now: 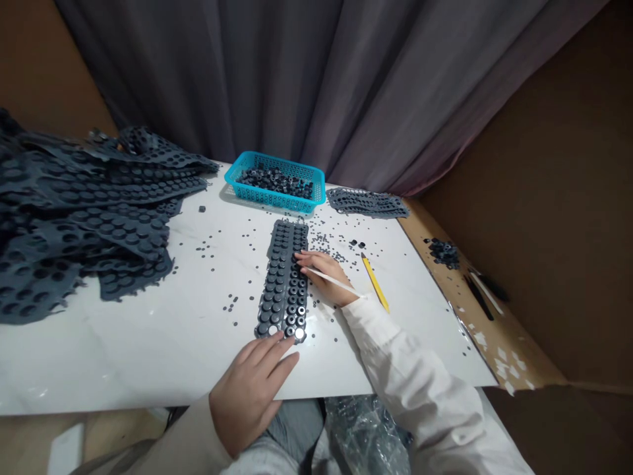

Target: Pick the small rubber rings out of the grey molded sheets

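Observation:
A dark grey rubber sheet of round caps (281, 274) lies lengthwise on the white table. Along its right rows, several caps show open ring-like centres. At its near end, my left hand (257, 382) rests with fingers stretched out, the fingertips touching the sheet's edge beside two white round spots. Over the sheet's right side is my right hand (327, 274), its fingers closed around a thin white stick (333, 280). The stick's working tip is hidden near the fingers. Small dark discs (329, 244) are scattered around the sheet.
A blue basket (274, 203) of small dark parts stands at the back. Large rubber sheets (99, 204) are heaped at left. A perforated sheet (368, 203) and a yellow pencil-like tool (376, 284) lie right. Dark parts (444, 253) sit on the brown ledge.

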The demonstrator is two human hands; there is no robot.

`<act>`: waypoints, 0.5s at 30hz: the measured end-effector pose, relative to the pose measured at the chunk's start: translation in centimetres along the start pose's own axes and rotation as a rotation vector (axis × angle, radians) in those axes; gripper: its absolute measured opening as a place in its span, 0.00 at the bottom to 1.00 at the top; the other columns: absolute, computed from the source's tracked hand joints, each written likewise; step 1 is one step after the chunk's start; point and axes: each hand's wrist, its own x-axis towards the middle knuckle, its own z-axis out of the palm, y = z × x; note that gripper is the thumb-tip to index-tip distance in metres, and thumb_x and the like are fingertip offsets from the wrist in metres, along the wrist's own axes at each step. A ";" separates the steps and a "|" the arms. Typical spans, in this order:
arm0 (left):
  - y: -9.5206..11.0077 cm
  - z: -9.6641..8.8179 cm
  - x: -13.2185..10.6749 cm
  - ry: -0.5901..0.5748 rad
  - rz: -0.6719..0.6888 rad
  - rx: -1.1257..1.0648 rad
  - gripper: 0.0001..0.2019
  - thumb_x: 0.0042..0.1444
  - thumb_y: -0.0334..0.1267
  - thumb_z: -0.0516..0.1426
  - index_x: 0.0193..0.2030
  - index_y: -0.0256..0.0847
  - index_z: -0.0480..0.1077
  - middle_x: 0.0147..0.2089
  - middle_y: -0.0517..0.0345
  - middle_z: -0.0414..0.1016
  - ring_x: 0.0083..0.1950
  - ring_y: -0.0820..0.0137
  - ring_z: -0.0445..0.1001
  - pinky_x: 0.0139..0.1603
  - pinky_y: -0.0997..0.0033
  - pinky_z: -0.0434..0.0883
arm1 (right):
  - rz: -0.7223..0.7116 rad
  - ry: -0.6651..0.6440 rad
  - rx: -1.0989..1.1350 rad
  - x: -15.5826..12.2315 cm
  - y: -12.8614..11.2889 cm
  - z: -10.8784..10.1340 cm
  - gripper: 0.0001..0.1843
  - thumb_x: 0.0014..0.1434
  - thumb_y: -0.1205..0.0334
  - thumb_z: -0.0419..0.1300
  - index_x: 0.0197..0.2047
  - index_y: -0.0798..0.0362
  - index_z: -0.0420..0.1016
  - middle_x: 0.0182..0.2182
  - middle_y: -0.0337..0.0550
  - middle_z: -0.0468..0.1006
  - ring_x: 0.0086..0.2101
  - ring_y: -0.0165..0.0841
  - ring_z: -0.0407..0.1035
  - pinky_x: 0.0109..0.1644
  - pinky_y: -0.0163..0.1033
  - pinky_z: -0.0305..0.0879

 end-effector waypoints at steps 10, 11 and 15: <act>-0.2 0.5 -0.1 0.052 0.011 0.007 0.31 0.43 0.25 0.52 0.57 0.41 0.65 0.62 0.56 0.66 0.63 0.60 0.61 0.60 0.58 0.58 | 0.150 0.167 -0.356 0.6 1.8 -1.4 0.12 0.65 0.60 0.50 0.45 0.52 0.73 0.48 0.52 0.78 0.48 0.41 0.71 0.51 0.48 0.65; -0.2 0.4 -0.1 0.051 0.011 0.013 0.30 0.43 0.25 0.52 0.57 0.41 0.65 0.62 0.56 0.66 0.63 0.60 0.61 0.60 0.58 0.58 | 0.169 0.193 -0.300 0.6 1.9 -1.4 0.12 0.64 0.60 0.51 0.44 0.52 0.73 0.48 0.51 0.77 0.49 0.41 0.70 0.52 0.48 0.65; 0.0 0.2 0.0 0.047 0.006 0.047 0.29 0.44 0.26 0.53 0.56 0.42 0.65 0.62 0.57 0.66 0.62 0.60 0.62 0.60 0.58 0.58 | 0.114 0.136 0.013 0.5 1.4 -0.6 0.10 0.64 0.57 0.52 0.43 0.50 0.72 0.52 0.49 0.75 0.55 0.38 0.66 0.58 0.47 0.64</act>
